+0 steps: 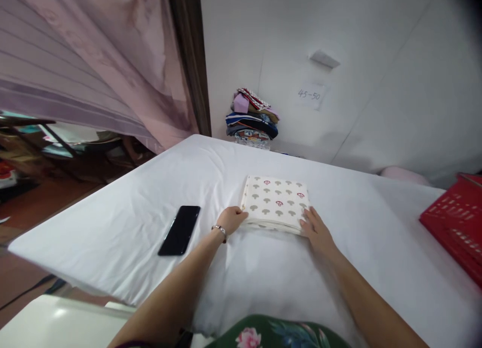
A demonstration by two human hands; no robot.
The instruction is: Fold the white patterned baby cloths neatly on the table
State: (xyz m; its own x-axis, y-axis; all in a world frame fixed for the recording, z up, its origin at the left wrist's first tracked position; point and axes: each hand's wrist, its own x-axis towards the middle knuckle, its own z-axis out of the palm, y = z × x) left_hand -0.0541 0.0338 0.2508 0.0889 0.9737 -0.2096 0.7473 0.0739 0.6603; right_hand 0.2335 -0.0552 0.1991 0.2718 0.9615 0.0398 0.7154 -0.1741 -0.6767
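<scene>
A folded cream cloth (276,201) printed with grey and red mushrooms lies flat on the white sheet (150,197). My left hand (231,219), a bracelet on its wrist, grips the cloth's near left corner with curled fingers. My right hand (315,229) lies against the near right corner, fingers laid over the cloth's edge. Both forearms reach forward from the bottom of the view.
A black phone (179,229) lies on the sheet left of my left hand. A red plastic basket (454,222) stands at the right edge. A pile of folded clothes (251,116) sits against the white wall behind. Pink curtains (105,62) hang at left.
</scene>
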